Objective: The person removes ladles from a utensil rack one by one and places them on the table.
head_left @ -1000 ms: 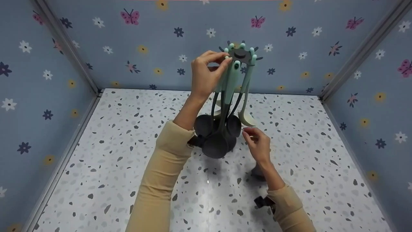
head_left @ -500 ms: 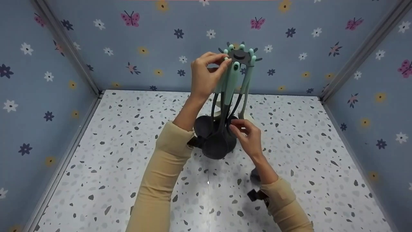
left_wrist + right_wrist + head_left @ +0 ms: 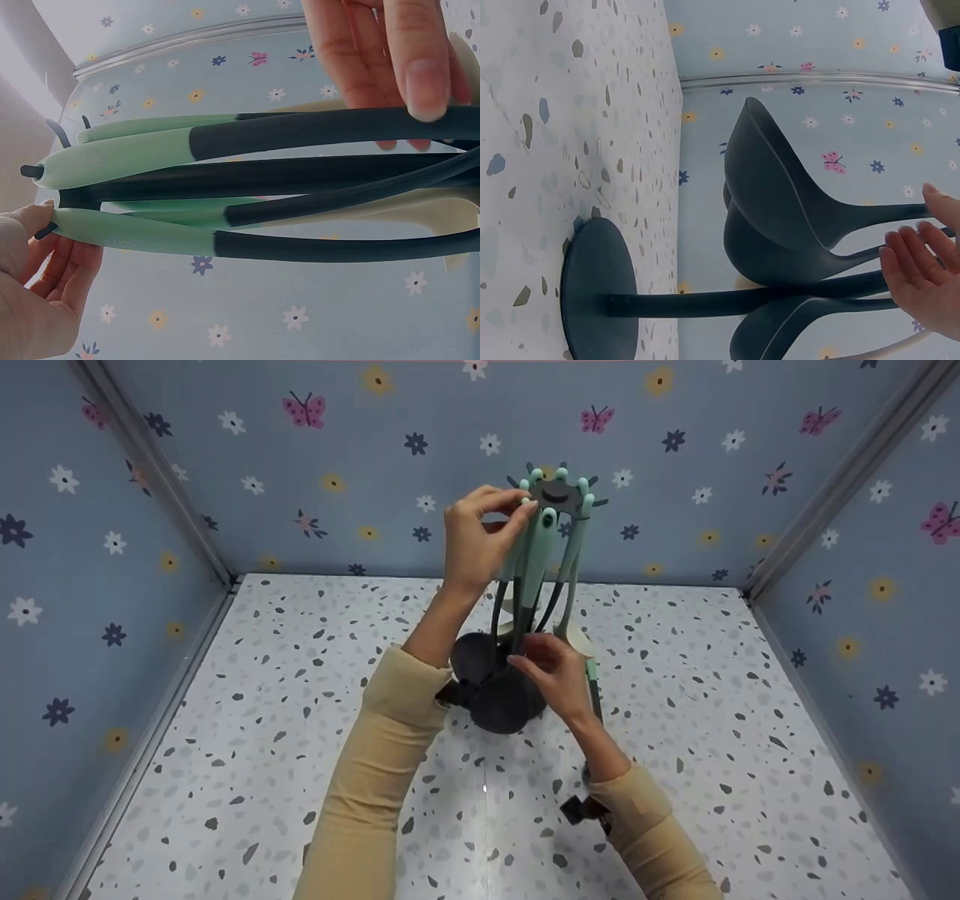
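Note:
A dark utensil stand (image 3: 556,493) holds several kitchen utensils hanging by mint-green handles. My left hand (image 3: 480,536) pinches the top of one green handle (image 3: 135,231) at its hook; which head belongs to it is unclear in the head view. My right hand (image 3: 556,671) is at the lower dark shaft of the front ladle (image 3: 501,705). In the right wrist view, that shaft passes between the thumb and the bent fingers of the right hand (image 3: 930,262), above the bowl of a ladle (image 3: 780,172). Firm contact by this hand is not visible.
The stand's round base (image 3: 596,292) rests on the speckled table (image 3: 300,735). A pale ladle (image 3: 576,641) hangs right of the dark ones. Another green-handled utensil (image 3: 592,679) lies partly hidden under the right forearm. Flowered walls (image 3: 337,457) enclose the back and sides.
My right hand has moved left, from beside the pale ladle to the front ladle's shaft, uncovering the utensil on the table. My left hand keeps its pinch at the stand's top.

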